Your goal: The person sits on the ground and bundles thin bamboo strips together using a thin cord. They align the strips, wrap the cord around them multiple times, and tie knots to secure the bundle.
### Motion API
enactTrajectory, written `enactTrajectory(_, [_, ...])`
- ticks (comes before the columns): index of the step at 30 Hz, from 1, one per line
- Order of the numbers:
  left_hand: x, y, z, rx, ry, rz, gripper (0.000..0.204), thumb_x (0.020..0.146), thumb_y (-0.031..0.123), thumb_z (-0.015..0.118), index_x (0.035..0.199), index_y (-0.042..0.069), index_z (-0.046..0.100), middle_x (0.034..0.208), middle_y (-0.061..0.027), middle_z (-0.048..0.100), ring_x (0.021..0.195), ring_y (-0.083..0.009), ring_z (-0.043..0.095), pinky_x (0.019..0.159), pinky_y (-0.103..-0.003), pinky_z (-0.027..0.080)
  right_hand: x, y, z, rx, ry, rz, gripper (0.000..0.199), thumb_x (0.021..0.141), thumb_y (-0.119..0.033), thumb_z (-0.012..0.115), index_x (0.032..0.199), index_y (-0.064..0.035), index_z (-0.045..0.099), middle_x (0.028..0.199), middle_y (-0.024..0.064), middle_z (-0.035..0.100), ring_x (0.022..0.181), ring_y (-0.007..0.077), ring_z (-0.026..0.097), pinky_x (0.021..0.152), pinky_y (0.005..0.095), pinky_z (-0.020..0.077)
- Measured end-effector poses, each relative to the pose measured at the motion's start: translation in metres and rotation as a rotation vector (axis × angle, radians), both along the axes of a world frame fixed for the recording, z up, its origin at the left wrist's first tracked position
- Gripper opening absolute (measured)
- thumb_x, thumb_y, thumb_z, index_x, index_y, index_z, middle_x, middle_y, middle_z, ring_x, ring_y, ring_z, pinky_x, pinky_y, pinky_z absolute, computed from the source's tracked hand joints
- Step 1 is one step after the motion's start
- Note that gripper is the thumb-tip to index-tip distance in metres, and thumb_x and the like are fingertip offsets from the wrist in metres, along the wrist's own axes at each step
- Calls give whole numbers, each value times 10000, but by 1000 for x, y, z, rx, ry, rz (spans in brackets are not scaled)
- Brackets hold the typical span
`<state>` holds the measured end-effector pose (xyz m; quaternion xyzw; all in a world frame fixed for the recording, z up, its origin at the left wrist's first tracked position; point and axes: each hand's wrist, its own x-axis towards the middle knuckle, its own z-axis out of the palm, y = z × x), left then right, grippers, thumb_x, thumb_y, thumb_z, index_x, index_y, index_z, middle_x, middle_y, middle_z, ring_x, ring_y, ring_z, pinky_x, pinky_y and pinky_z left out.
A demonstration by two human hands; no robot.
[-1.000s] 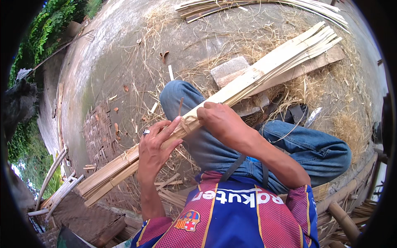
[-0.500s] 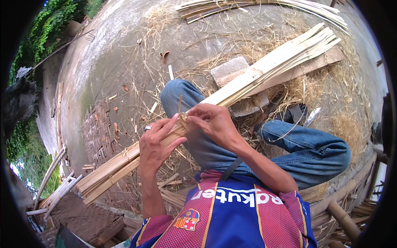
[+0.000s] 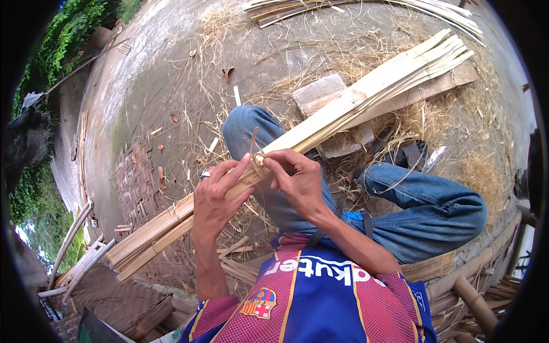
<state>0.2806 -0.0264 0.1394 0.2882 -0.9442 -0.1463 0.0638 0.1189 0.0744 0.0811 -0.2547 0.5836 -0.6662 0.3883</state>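
Note:
A long bundle of pale, split bamboo strips (image 3: 366, 94) slants across my lap, from the lower left to the upper right. My left hand (image 3: 216, 197), with a ring on one finger, is closed around the bundle's lower-left half, thumb on the near side and fingers on the far side. At the middle of the bundle is a knotted, thin bamboo tie (image 3: 259, 159), one loose end standing up. My right hand (image 3: 298, 176) pinches this tie between thumb and forefinger. Another thin band circles the bundle closer to its lower-left end.
A concrete block (image 3: 319, 91) and a flat board (image 3: 420, 91) lie beneath the bundle's far half. Shavings (image 3: 343, 63) litter the ground. More strips (image 3: 343, 7) lie at the far edge. A woven mat (image 3: 137, 183) is at left, bamboo poles (image 3: 477, 303) at lower right.
My right hand has shifted slightly at the tie, its forearm lower and closer to my body. My left hand keeps its hold, and the bundle stays nearly in place.

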Motion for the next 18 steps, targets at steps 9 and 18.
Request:
enactTrajectory(9, [0,0,-1,9,8,11,748,760,183,832,1450,274,558,1171,-22,645,940,-265,664,826,-402,535,10,5,-4,20,-70,-47,132,930,-108,734,986,11,733,813,25,696,549,47,561,486,228,409])
enactTrajectory(18, [-2,1,0,-2,12,20,727,738,143,843,1419,208,599,1171,-47,670,992,-260,675,813,-391,554,26,2,-29,47,-33,-119,151,884,-126,775,986,-17,756,812,35,629,638,102,517,581,293,428])
